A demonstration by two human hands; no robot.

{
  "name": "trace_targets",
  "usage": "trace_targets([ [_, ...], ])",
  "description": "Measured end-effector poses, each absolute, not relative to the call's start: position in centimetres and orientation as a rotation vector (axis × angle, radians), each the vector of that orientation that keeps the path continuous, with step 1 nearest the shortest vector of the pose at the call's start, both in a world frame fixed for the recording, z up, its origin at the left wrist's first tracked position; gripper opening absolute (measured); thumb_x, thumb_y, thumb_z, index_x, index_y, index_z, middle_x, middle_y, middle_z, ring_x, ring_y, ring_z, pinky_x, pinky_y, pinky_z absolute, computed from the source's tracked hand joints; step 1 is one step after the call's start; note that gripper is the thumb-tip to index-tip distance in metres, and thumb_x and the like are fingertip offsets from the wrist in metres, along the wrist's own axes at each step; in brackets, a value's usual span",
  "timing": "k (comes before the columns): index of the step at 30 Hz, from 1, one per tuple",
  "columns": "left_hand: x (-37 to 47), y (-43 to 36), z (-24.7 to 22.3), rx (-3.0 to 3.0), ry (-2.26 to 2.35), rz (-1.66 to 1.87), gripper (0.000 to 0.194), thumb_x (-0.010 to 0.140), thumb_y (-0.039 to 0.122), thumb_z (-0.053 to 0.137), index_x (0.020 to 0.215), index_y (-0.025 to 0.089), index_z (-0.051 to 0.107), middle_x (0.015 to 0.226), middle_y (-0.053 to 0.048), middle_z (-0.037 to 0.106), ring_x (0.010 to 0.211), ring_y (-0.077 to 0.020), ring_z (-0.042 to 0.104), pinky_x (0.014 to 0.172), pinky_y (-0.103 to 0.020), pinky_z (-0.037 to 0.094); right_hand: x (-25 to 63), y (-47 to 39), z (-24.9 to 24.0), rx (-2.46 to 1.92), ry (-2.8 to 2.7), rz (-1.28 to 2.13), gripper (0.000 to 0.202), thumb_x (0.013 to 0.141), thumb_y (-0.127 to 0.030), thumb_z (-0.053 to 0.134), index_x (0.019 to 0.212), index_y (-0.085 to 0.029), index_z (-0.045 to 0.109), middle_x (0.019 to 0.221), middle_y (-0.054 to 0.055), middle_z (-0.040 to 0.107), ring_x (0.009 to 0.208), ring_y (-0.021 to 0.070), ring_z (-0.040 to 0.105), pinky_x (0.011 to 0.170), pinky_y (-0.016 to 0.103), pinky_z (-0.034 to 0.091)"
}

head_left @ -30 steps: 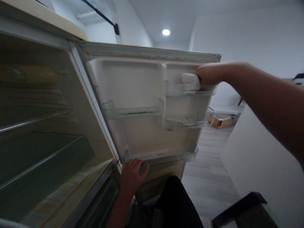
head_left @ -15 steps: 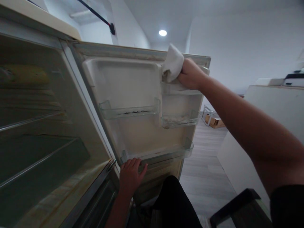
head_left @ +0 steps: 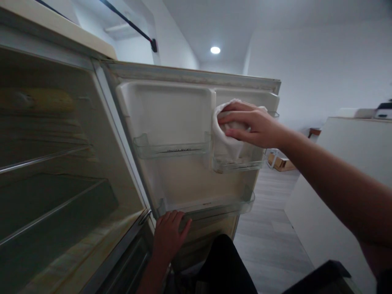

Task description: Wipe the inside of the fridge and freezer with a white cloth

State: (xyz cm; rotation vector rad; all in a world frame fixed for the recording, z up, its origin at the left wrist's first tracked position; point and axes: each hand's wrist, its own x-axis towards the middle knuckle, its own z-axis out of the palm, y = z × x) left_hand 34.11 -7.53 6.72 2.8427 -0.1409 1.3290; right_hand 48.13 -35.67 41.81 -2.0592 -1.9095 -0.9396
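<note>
One white cloth is clamped in the right hand at two o'clock, in front of the fridge door; well apart, at seven o'clock, the left hand is rested, loosely spread, at the bottom door bin

Noted overhead: round ceiling light, lit. Upper left: dark pole, slanting down rightward. To the right: white wall, plain; nearer, white unit, with black-and-white object on top, partly out of frame. Beyond, on grey plank-patterned floor: brown cardboard box, by white frame. Lower right: dark object, cut off by bottom edge, identity unclear
</note>
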Motion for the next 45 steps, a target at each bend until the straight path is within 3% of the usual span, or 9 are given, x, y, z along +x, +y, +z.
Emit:
trace_targets([
  [3,33.9,-7.3,6.8,2.817,-0.162,1.339,0.016,0.101,0.037,0.059,0.098,0.022,0.060,0.088,-0.002,0.067,0.087,-0.0239,0.062,0.083,-0.039,0.040,48.3,-35.6,41.0,-2.060,-1.813,-1.087,0.039,0.100,-0.043,0.058,0.134,-0.024,0.062,0.143,0.011,0.057,0.133,0.0317,0.053,0.111,0.049,0.044],
  [7,33.7,-7.2,6.9,2.813,-0.178,1.358,0.016,0.101,0.037,0.058,0.098,0.022,0.061,0.089,-0.003,0.069,0.088,-0.0238,0.063,0.084,-0.038,0.040,48.1,-34.8,40.0,-2.332,-1.580,-1.355,0.048,0.092,-0.031,0.065,0.137,-0.015,0.056,0.142,0.019,0.055,0.131,0.0408,0.053,0.105,0.058,0.045],
  [11,33.7,-7.3,6.9,2.822,-0.183,1.394,0.018,0.101,0.038,0.057,0.098,0.021,0.062,0.088,-0.003,0.069,0.085,-0.0240,0.062,0.082,-0.039,0.040,47.1,-32.0,39.5,-2.503,-1.263,-1.544,0.038,0.097,-0.016,0.050,0.134,-0.011,0.058,0.135,0.023,0.060,0.127,0.0427,0.056,0.102,0.061,0.047],
  [16,33.9,-7.4,6.8,2.821,-0.176,1.404,0.016,0.099,0.037,0.061,0.096,0.021,0.062,0.085,-0.003,0.068,0.083,-0.0240,0.061,0.080,-0.039,0.039,47.0,-28.4,38.5,-2.438,-1.058,-1.640,0.043,0.101,-0.008,0.030,0.130,-0.007,0.061,0.123,0.023,0.063,0.124,0.0424,0.056,0.101,0.064,0.046],
  [29,35.3,-8.2,7.0,2.843,-0.105,1.353,0.020,0.100,0.040,0.060,0.093,0.021,0.061,0.085,-0.002,0.068,0.084,-0.0232,0.064,0.081,-0.039,0.041,52.9,-32.1,36.9,-2.340,-1.119,-1.719,0.043,0.102,-0.024,0.043,0.143,-0.016,0.053,0.140,0.019,0.057,0.126,0.0400,0.052,0.105,0.064,0.045],
  [34,35.3,-8.2,6.8,2.860,-0.084,1.349,0.021,0.101,0.041,0.058,0.094,0.022,0.063,0.086,-0.003,0.070,0.085,-0.0230,0.064,0.082,-0.039,0.041,55.9,-36.2,37.5,-2.466,-1.054,-1.666,0.033,0.102,-0.036,0.048,0.122,-0.016,0.065,0.123,0.017,0.064,0.120,0.0374,0.055,0.101,0.058,0.046],
  [37,35.5,-8.2,6.7,2.857,-0.093,1.364,0.021,0.101,0.041,0.059,0.095,0.021,0.063,0.086,-0.003,0.070,0.084,-0.0231,0.063,0.082,-0.039,0.041,58.9,-39.6,37.9,-2.445,-1.062,-1.684,0.047,0.105,-0.049,0.040,0.106,-0.013,0.070,0.114,0.022,0.066,0.113,0.0352,0.056,0.097,0.054,0.045],
  [40,35.7,-8.2,6.6,2.853,-0.098,1.384,0.020,0.100,0.040,0.060,0.095,0.021,0.062,0.087,-0.003,0.070,0.085,-0.0237,0.063,0.083,-0.039,0.041,61.9,-42.3,38.0,-2.281,-1.154,-1.704,0.060,0.103,-0.062,0.034,0.091,-0.018,0.071,0.100,0.025,0.067,0.109,0.0336,0.054,0.094,0.051,0.042],
  [45,35.8,-8.3,6.7,2.859,-0.085,1.387,0.021,0.099,0.040,0.062,0.095,0.020,0.062,0.084,-0.003,0.068,0.084,-0.0247,0.062,0.081,-0.040,0.040,63.5,-43.0,37.5,-2.062,-1.223,-1.607,0.048,0.097,-0.067,0.045,0.085,-0.026,0.068,0.091,0.021,0.066,0.118,0.0350,0.048,0.101,0.050,0.036],
])
